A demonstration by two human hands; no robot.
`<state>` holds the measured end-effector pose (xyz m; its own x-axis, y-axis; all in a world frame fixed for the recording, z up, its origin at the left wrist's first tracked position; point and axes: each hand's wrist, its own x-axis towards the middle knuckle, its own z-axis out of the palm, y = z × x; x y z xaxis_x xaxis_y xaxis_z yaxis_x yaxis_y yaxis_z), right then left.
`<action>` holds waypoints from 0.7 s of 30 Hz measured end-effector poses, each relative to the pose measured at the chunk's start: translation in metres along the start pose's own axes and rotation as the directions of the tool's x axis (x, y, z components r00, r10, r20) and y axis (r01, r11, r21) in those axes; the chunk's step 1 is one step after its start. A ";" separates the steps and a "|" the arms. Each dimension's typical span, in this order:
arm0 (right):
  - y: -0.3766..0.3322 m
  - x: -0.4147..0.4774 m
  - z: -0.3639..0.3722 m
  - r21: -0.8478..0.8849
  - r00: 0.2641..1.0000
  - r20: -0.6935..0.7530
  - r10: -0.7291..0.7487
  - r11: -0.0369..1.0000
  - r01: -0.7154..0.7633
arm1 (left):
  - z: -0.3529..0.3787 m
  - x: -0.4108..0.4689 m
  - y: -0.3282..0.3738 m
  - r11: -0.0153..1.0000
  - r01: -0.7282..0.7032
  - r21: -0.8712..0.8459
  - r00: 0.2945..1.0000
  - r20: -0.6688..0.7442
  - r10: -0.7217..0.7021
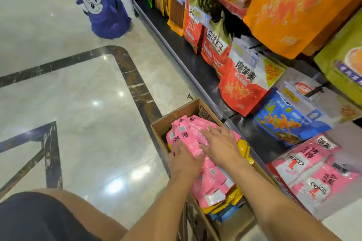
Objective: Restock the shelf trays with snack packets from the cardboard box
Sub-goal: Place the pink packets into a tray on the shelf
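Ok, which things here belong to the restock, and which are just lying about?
Job: cardboard box, pink snack packets under left hand and right hand, yellow packets beneath, shelf.
Lying about: blue plush figure, hanging orange bags.

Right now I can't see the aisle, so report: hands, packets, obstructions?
Left hand, right hand flat on pink packets. Packets in cardboard box, none lifted. No obstruction seen.

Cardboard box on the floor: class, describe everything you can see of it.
The cardboard box is plain brown and open-topped, with dark print inside its far wall. It stands on the glossy floor beside the shelf base. Pink packets heap above its rim, over yellow packets and blue packets. The left hand and right hand rest on the pink heap.
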<state>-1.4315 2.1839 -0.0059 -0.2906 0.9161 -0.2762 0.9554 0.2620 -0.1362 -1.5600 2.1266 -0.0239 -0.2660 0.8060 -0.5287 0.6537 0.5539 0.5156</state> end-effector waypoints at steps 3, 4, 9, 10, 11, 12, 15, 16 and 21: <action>0.005 0.003 0.004 0.012 0.999 -0.039 0.012 1.000 -0.012 | 0.000 0.006 -0.002 0.989 -0.048 -0.140 0.998 -0.055 0.041; 0.005 0.004 0.004 0.016 0.999 -0.043 0.014 1.000 -0.013 | -0.001 0.007 -0.002 0.984 -0.061 -0.167 0.997 -0.066 0.050; 0.002 0.004 -0.005 -0.006 1.000 0.003 0.021 1.000 -0.021 | -0.010 0.004 0.000 0.953 -0.106 -0.283 0.992 -0.090 0.084; 0.001 0.002 -0.008 -0.016 1.000 0.007 0.028 0.999 -0.028 | -0.012 0.003 0.000 0.945 -0.102 -0.311 0.992 -0.105 0.072; 0.000 -0.002 -0.011 -0.024 0.999 -0.002 0.038 0.999 -0.038 | -0.015 0.000 0.001 0.934 -0.093 -0.345 0.992 -0.112 0.057; -0.002 -0.007 -0.013 -0.029 0.998 -0.015 0.056 0.998 -0.056 | -0.017 -0.002 0.002 0.921 -0.083 -0.381 0.993 -0.114 0.042; -0.003 -0.024 -0.019 -0.029 0.991 -0.068 0.113 0.993 -0.115 | -0.026 -0.007 0.004 0.885 -0.074 -0.460 0.992 -0.121 0.020; -0.003 -0.029 -0.020 -0.024 0.988 -0.084 0.132 0.991 -0.135 | -0.029 -0.008 0.005 0.876 -0.084 -0.475 0.990 -0.139 0.020; 0.010 -0.059 -0.031 0.059 0.957 -0.199 0.212 0.977 -0.204 | -0.051 -0.018 0.011 0.843 -0.101 -0.529 0.975 -0.222 -0.023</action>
<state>-1.4033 2.1417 0.0385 -0.0653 0.9924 -0.1041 0.9898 0.0512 -0.1326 -1.5844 2.1290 0.0256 -0.4313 0.8194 -0.3775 0.2029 0.4958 0.8444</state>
